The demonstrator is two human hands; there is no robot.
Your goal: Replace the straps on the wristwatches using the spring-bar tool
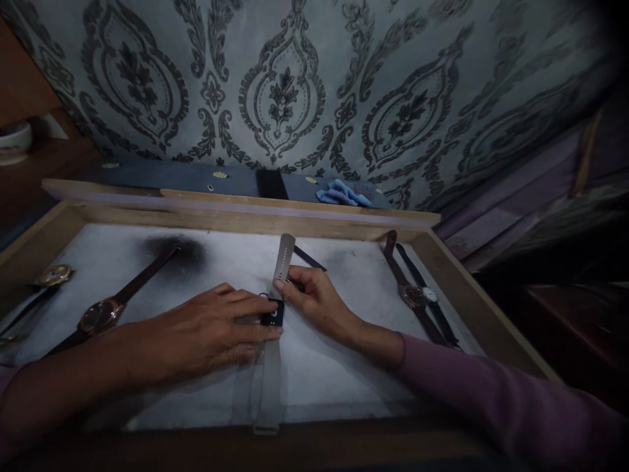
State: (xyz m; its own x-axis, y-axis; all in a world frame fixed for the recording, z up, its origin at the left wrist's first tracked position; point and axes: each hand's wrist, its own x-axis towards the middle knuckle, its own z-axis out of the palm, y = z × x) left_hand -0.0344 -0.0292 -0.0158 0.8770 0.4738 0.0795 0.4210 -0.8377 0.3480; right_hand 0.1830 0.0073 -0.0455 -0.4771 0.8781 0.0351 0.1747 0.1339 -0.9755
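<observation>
A smartwatch with a dark square face and a grey strap lies lengthwise in the middle of a shallow wooden drawer. My left hand reaches over it from the left, its fingers on the watch's case and partly covering the screen. With thumb and fingers pinched, my right hand grips the upper half of the grey strap, which stands raised from the white liner. The lower half of the strap lies flat toward me. Just beyond my right hand is a thin dark strip, partly hidden by it.
A brown watch lies to the left, with a gold-coloured watch farther left. On the right lie another brown watch and a dark-strapped watch. A blue cloth rests behind the drawer's back wall.
</observation>
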